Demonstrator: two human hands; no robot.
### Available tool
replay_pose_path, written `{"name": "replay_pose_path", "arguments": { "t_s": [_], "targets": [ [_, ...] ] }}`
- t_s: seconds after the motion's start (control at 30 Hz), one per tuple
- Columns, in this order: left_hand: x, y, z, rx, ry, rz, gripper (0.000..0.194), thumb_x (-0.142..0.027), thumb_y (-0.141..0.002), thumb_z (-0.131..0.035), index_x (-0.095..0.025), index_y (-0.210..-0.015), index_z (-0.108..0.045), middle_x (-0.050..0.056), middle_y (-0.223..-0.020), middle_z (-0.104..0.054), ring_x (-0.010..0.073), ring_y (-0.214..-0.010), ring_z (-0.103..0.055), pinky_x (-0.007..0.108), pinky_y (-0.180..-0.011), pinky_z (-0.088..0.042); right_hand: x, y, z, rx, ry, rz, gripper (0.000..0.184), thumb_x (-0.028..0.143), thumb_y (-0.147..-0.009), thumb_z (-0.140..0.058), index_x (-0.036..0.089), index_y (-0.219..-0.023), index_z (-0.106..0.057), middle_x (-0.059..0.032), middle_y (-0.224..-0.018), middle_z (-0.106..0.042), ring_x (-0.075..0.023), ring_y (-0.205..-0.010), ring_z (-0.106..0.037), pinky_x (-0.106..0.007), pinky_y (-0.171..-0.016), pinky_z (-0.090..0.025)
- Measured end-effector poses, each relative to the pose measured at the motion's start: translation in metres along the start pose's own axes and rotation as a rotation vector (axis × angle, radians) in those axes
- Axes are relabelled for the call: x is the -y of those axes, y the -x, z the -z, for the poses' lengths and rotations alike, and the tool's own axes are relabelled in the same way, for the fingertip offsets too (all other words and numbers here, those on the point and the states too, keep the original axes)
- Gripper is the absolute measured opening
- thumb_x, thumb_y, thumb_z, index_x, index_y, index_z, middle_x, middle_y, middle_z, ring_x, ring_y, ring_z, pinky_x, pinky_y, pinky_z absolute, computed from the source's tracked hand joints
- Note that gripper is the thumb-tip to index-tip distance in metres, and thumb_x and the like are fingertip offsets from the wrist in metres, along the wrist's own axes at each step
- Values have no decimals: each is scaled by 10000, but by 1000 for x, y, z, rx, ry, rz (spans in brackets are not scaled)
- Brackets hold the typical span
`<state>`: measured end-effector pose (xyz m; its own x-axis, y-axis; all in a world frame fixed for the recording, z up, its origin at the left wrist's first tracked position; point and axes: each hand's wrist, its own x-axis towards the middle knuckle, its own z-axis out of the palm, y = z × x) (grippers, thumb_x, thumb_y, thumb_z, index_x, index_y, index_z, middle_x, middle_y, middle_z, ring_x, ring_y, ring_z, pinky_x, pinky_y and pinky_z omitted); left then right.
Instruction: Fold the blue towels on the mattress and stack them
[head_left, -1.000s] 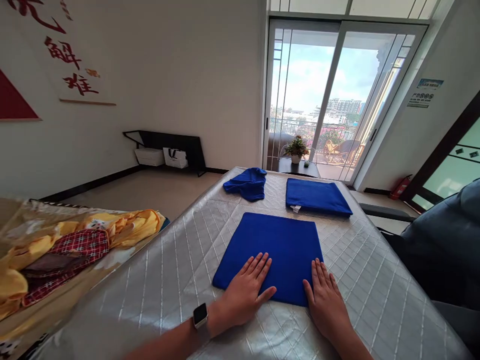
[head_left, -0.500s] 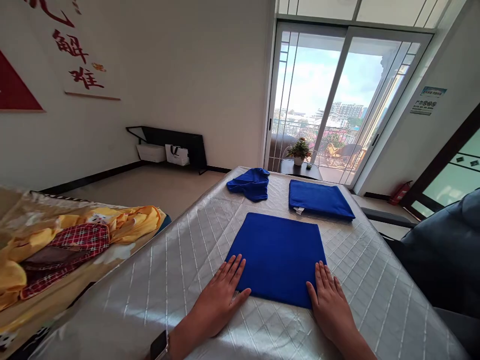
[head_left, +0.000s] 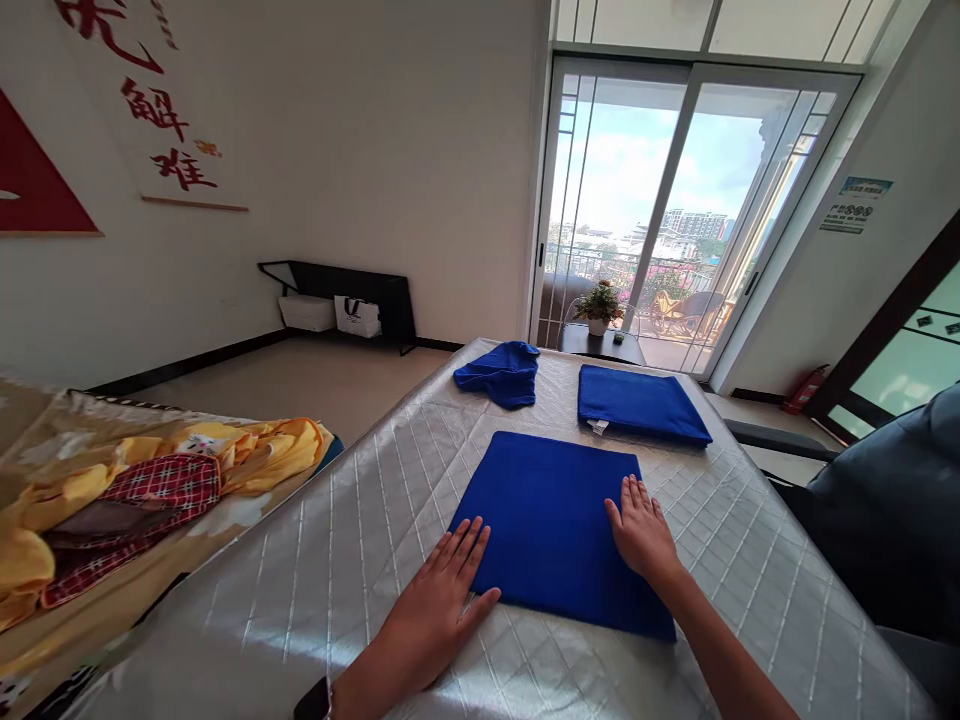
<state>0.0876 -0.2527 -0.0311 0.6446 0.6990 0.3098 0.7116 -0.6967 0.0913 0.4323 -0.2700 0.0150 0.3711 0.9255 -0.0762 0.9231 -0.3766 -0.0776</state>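
- Rests left hand (head_left: pixel 439 605) flat, thumb apart, with cloth (head_left: pixel 551 530) under fingertips.
- Lays right hand (head_left: pixel 643 532) flat, fingers together, across cloth's right edge.
- Has folded cloth (head_left: pixel 641 400) beyond right hand, crumpled cloth (head_left: pixel 501 374) beyond left.

The right hand (head_left: pixel 642 530) is moving farther up the side of the blue cloth (head_left: pixel 555 525), and its near right corner (head_left: pixel 660 622) is showing now. The left hand (head_left: pixel 439 598) is resting farther left than before.

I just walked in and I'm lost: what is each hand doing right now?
Left hand: open, at the left edge of the nearest blue cloth, grasping nothing.
Right hand: open, over that cloth's right edge, grasping nothing.
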Motion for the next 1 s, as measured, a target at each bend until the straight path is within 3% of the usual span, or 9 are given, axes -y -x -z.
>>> {"name": "replay_pose_path", "arguments": {
  "t_s": [0.1,0.23,0.3,0.43,0.53,0.63,0.8,0.9,1.0],
  "targets": [
    [5,0,-1,48,-10,0,757,-634,-1012,-384,-294,-1622,-94,58,-1659,-283,280,-1488,-368,475,-1186,-356,-6,-7,-16,2,-49,-21,729,485,-1036,-149,30,-1605,-131,-126,-1700,-100,-221,-1570,-65,-414,-1260,-72],
    [-1,-14,5,101,-23,53,784,-719,-979,-345,-242,-1598,-288,81,-1625,-361,299,-1464,-407,465,-1173,-368,-12,-8,-25,-10,-75,-8,741,511,-1033,-128,47,-1610,-113,-110,-1704,-81,-213,-1571,-36,-407,-1261,-45],
    [-20,-34,12,94,-5,20,788,-714,-989,-310,-204,-1590,-324,101,-1623,-360,296,-1474,-391,457,-1179,-361,-12,-8,-25,-18,-63,-8,734,504,-1036,-128,47,-1611,-118,-110,-1703,-88,-213,-1570,-40,-406,-1261,-43],
    [-85,-94,15,82,135,-242,702,-617,-1048,-230,-187,-1596,-316,103,-1621,-366,243,-1489,-368,413,-1205,-327,-12,-5,-22,-33,-18,19,703,460,-1041,-157,46,-1609,-167,-133,-1695,-112,-230,-1568,-71,-423,-1257,-79],
    [-129,-140,-2,75,224,-321,703,-594,-1057,-205,-143,-1573,-360,131,-1594,-413,236,-1496,-352,404,-1222,-297,-15,-1,-20,-26,55,98,622,292,-1018,-244,84,-1603,-255,-125,-1694,-121,-244,-1568,-61,-442,-1250,-99],
    [-150,-168,-26,53,246,-287,721,-588,-1057,-189,-104,-1556,-381,150,-1593,-412,236,-1509,-323,409,-1242,-257,-16,1,-19,-12,83,90,629,206,-988,-253,110,-1609,-246,-91,-1701,-117,-223,-1567,-55,-409,-1251,-96],
    [-133,-167,-44,38,231,-235,704,-583,-1058,-192,-140,-1594,-307,123,-1615,-381,222,-1524,-285,415,-1250,-247,-13,0,-16,-4,28,78,633,327,-1028,-191,80,-1611,-204,-114,-1699,-120,-226,-1568,-62,-409,-1253,-85],
    [-100,-157,-38,66,199,-167,709,-604,-1053,-191,-163,-1593,-318,118,-1619,-374,240,-1528,-274,451,-1250,-243,-11,-2,-17,-26,-13,44,677,402,-1037,-166,34,-1605,-166,-140,-1694,-120,-232,-1569,-69,-422,-1255,-74],
    [-53,-149,-28,125,149,-49,759,-652,-1034,-206,-148,-1588,-328,131,-1636,-329,261,-1533,-257,474,-1253,-226,-11,-5,-21,-35,-35,7,696,433,-1037,-145,35,-1607,-149,-125,-1695,-121,-226,-1568,-81,-418,-1259,-63]
  ]
}}
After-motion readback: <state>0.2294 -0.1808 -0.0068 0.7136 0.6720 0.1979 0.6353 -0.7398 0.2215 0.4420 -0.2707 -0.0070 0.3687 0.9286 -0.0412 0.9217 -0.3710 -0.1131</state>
